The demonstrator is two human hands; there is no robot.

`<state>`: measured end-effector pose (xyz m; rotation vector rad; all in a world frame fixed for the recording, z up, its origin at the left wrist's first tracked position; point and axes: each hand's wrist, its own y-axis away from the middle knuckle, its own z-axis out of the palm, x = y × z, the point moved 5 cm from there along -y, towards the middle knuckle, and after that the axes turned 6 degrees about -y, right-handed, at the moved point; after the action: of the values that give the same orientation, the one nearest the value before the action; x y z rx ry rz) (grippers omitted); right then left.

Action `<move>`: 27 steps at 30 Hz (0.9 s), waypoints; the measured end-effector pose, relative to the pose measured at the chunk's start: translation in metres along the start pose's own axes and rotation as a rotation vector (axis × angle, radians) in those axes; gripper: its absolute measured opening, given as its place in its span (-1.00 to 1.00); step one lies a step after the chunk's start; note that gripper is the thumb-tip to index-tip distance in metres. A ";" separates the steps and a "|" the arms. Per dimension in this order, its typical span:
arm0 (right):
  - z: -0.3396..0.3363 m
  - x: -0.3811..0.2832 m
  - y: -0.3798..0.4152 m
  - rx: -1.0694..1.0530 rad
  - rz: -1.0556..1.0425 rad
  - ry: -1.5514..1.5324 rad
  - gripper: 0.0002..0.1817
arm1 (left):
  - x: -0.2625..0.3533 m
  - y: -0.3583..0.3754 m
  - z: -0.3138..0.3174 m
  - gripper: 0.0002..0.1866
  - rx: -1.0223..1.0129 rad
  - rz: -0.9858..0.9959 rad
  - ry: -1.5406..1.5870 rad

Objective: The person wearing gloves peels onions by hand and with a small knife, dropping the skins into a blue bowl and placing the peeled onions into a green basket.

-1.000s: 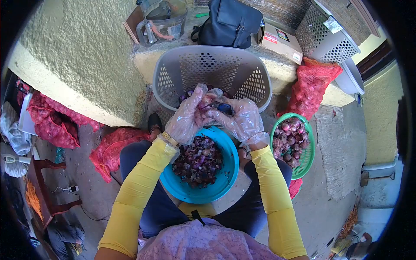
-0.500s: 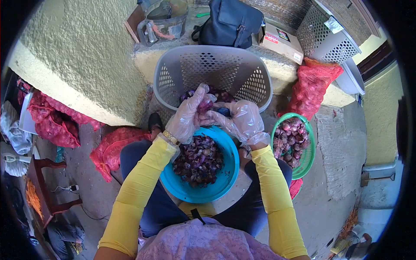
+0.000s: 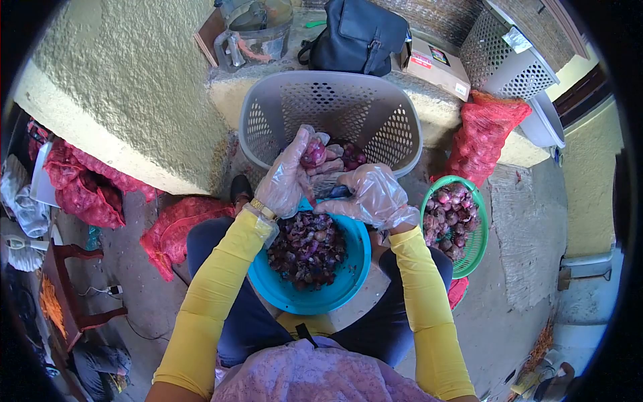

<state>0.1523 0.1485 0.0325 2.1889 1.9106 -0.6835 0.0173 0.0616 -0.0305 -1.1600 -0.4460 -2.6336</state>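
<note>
My left hand, in a clear plastic glove, is closed around a red onion above the near rim of the grey basket. Close beside it, my gloved right hand grips a small knife; its dark handle shows, while the blade is partly hidden between the hands. Directly below both hands stands a blue basin filled with onion skins and peelings. More red onions lie in the bottom of the grey perforated basket, partly covered by my hands.
A green basket of red onions stands at the right. Red mesh sacks of onions lean behind it, and others lie at the left. On the ledge are a black bag, a cardboard box and a clear bucket.
My left hand has turned and the onion shows more fully in its fingers. The right hand has shifted slightly down and away from the onion, baring more of the knife.
</note>
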 end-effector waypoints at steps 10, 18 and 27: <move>-0.004 0.005 0.002 0.095 0.025 -0.121 -0.32 | 0.007 0.006 0.005 -0.42 0.047 -0.024 -0.033; -0.008 0.013 0.006 0.294 -0.026 -0.109 -0.27 | 0.003 0.005 0.002 -0.36 -0.020 -0.062 -0.179; -0.011 0.013 0.004 0.276 0.171 -0.087 -0.26 | -0.005 0.006 0.002 -0.39 -0.109 -0.126 -0.309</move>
<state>0.1600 0.1639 0.0359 2.4015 1.6473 -1.0454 0.0239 0.0575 -0.0315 -1.6350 -0.4474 -2.6174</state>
